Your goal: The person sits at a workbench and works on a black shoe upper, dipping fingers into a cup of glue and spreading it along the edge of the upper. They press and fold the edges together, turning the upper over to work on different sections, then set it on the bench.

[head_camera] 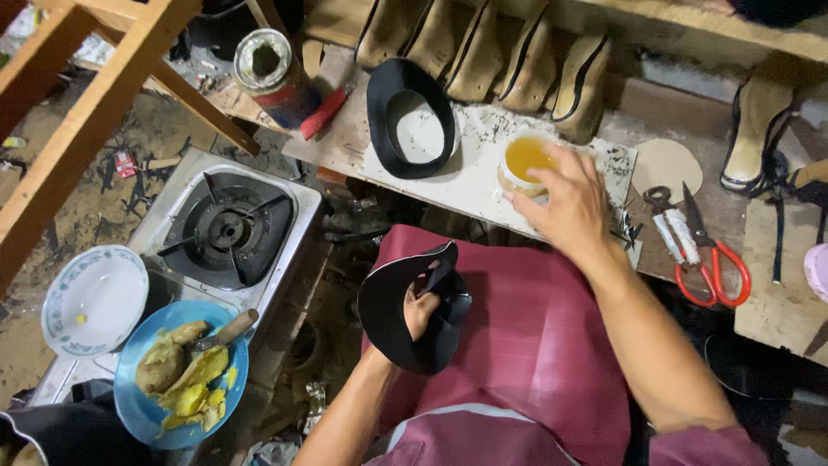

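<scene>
The left hand is tucked inside one black shoe upper, fingers curled round its edge and holding it over the lap. The right hand reaches forward, fingers spread loosely over one small tub of amber glue — whether they grip it I cannot tell. Left of that hand lies a second black upper, flat on the white board. To its right: one pair of red-handled scissors. Beyond it, five tan soles stand in a row. Far left of the holding hand — one gas burner, two plates.
</scene>
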Demonstrator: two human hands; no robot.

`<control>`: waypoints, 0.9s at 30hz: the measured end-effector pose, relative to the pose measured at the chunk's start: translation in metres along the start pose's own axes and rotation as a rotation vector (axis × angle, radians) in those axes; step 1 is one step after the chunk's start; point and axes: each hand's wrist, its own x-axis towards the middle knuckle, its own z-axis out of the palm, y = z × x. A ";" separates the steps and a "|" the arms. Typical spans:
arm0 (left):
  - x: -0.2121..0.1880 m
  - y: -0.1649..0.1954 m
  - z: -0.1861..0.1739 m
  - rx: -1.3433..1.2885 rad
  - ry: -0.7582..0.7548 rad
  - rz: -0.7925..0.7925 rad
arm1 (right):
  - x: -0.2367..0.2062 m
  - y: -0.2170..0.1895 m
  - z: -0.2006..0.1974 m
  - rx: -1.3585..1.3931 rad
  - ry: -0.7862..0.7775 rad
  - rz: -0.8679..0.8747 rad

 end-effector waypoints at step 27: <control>0.034 0.037 0.022 -0.275 -0.138 -0.301 | -0.043 -0.051 -0.031 -0.162 -0.376 -0.588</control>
